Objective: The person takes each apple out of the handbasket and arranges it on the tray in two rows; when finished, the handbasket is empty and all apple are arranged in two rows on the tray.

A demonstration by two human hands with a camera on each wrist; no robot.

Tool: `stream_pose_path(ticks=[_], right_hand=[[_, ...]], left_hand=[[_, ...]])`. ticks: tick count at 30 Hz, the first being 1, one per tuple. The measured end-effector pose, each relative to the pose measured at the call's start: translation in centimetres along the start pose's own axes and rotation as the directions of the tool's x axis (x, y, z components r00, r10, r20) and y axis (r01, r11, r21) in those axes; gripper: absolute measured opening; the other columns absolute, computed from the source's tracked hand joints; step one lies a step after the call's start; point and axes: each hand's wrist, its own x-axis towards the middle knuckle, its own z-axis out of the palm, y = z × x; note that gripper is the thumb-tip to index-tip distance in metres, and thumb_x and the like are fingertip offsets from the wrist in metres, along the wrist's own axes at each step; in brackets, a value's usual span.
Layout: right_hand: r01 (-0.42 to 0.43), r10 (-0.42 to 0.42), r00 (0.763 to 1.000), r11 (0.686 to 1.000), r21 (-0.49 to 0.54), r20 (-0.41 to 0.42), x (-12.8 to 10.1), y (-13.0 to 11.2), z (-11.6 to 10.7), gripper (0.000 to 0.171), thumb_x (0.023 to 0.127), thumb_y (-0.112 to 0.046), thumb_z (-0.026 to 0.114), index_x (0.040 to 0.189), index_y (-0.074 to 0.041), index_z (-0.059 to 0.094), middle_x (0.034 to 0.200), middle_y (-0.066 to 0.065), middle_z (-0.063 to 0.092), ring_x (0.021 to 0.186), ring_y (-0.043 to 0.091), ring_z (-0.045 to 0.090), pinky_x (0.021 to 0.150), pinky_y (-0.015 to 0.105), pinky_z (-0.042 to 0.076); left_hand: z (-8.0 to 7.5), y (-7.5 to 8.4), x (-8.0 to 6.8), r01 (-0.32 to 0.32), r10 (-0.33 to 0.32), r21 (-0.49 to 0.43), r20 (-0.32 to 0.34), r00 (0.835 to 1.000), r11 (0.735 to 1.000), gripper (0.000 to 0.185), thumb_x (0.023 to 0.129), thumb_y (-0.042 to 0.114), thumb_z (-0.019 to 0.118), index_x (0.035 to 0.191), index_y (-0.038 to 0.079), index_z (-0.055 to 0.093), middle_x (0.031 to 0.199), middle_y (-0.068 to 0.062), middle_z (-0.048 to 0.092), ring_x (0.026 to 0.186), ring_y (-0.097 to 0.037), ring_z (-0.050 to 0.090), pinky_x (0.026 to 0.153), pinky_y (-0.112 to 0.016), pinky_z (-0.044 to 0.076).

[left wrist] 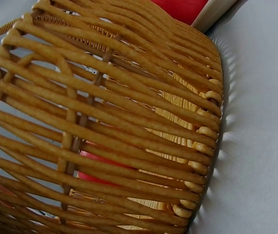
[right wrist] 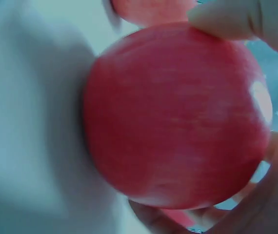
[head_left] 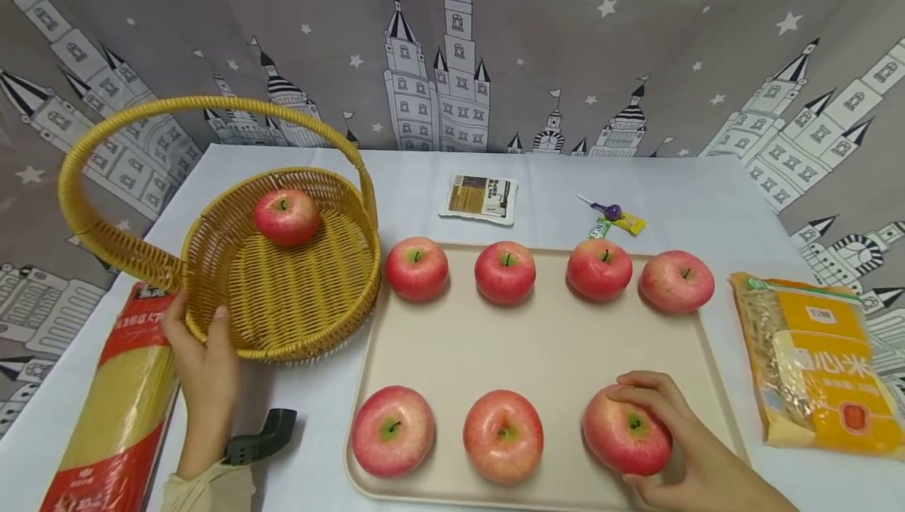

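Observation:
My left hand [head_left: 208, 367] grips the near left rim of a yellow wicker basket [head_left: 300, 296], thumb on the inner side. One red apple [head_left: 287, 217] lies inside, near the back wall; it also shows through the weave in the left wrist view. With thumb and fingers spread round it, my right hand [head_left: 696, 453] holds an apple [head_left: 622, 435] at the front right of a beige tray [head_left: 544, 347]. Up close in the right wrist view, that apple [right wrist: 178, 117] fills the middle. Two apples stand along the tray's front, and several, including one apple [head_left: 505, 272], line its back.
Left of the basket lies a long red-and-yellow pack of noodles [head_left: 116, 394]. An orange food bag [head_left: 820, 363] sits right of the tray. Behind the tray are a small flat packet [head_left: 479, 198], a purple lollipop [head_left: 610, 212] and small wrapped sweets [head_left: 628, 222]. A castle-print curtain [head_left: 551, 41] hangs behind.

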Motion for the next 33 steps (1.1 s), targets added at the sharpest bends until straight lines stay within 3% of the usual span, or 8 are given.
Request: stream_pose_path(ticks=[7,12,17,22,26,28,31,33], right_hand=[[-0.037,0.043,0.998,0.993,-0.116,0.055,-0.5,-0.3,0.8,0.076,0.069,-0.03,0.076,0.134,-0.024,0.037,0.135,-0.002,0.028,0.121,-0.006,0.021,0.09,0.009,0.037],[-0.069,0.081,0.992,0.991,-0.117,0.096,-0.5,-0.5,0.5,0.079,0.07,-0.036,0.075,0.136,-0.025,0.035,0.138,-0.005,0.029,0.12,-0.005,0.028,0.088,0.019,0.043],[-0.102,0.11,0.987,0.992,-0.069,0.114,-0.2,-0.6,-0.9,0.078,0.073,-0.035,0.073,0.138,-0.026,0.033,0.143,-0.006,0.03,0.121,-0.008,0.031,0.09,0.014,0.039],[0.047,-0.046,0.998,0.998,-0.03,0.045,2.4,-0.7,-3.4,0.072,0.075,-0.015,0.072,0.137,-0.016,0.035,0.14,-0.002,0.037,0.117,-0.005,0.04,0.09,0.011,0.04],[0.146,-0.149,0.986,0.988,-0.048,-0.072,5.4,-1.5,-4.8,0.065,0.071,-0.003,0.073,0.129,-0.012,0.046,0.13,-0.005,0.048,0.115,-0.001,0.043,0.091,0.009,0.039],[0.194,-0.195,0.971,0.981,-0.017,-0.142,7.1,-2.0,-5.0,0.06,0.069,0.003,0.072,0.123,-0.008,0.051,0.124,-0.004,0.053,0.112,0.002,0.046,0.092,0.01,0.038],[0.309,-0.294,0.923,0.951,0.023,-0.248,10.0,-2.5,-5.0,0.05,0.068,0.011,0.068,0.114,-0.002,0.057,0.113,0.001,0.059,0.107,0.007,0.051,0.091,0.014,0.04],[0.345,-0.317,0.914,0.936,0.07,-0.253,12.0,-3.0,-4.7,0.043,0.072,0.01,0.065,0.112,-0.003,0.058,0.11,0.002,0.06,0.105,0.007,0.053,0.09,0.016,0.043]], left_hand=[[-0.2,-0.2,0.0,0.01,-0.01,0.002,0.016,1.0,1.0,0.05,0.094,0.022,0.037,0.14,0.017,0.02,0.148,-0.008,0.022,0.136,-0.015,0.02,0.113,-0.029,0.014],[-0.4,-0.2,-0.1,-0.007,0.007,-0.001,0.005,1.0,1.0,0.049,0.094,0.022,0.037,0.14,0.017,0.021,0.147,-0.008,0.023,0.135,-0.011,0.02,0.112,-0.026,0.013],[-0.6,-0.3,-0.1,-0.008,0.008,0.002,-0.009,1.0,1.0,0.048,0.094,0.021,0.037,0.139,0.016,0.022,0.146,-0.008,0.024,0.135,-0.01,0.02,0.112,-0.024,0.013],[-0.7,-0.5,0.0,-0.014,0.014,-0.008,-0.02,1.0,1.0,0.048,0.094,0.02,0.037,0.14,0.016,0.022,0.146,-0.008,0.024,0.134,-0.009,0.021,0.112,-0.023,0.013],[-0.4,-0.6,0.1,-0.027,0.027,-0.02,-0.025,0.999,0.999,0.048,0.094,0.018,0.038,0.139,0.013,0.023,0.145,-0.011,0.026,0.133,-0.011,0.022,0.112,-0.023,0.013],[-0.3,-0.6,0.1,-0.031,0.03,-0.019,-0.023,0.999,0.999,0.049,0.094,0.018,0.038,0.139,0.012,0.023,0.145,-0.011,0.026,0.134,-0.012,0.022,0.112,-0.023,0.013],[-0.1,-0.5,0.1,-0.035,0.035,-0.023,-0.016,0.999,0.999,0.049,0.094,0.019,0.038,0.139,0.012,0.023,0.146,-0.011,0.026,0.136,-0.014,0.021,0.112,-0.024,0.012],[-0.1,-0.3,0.1,-0.036,0.036,-0.023,-0.015,0.999,0.999,0.049,0.094,0.019,0.038,0.139,0.013,0.023,0.146,-0.011,0.025,0.135,-0.014,0.021,0.112,-0.024,0.012]])
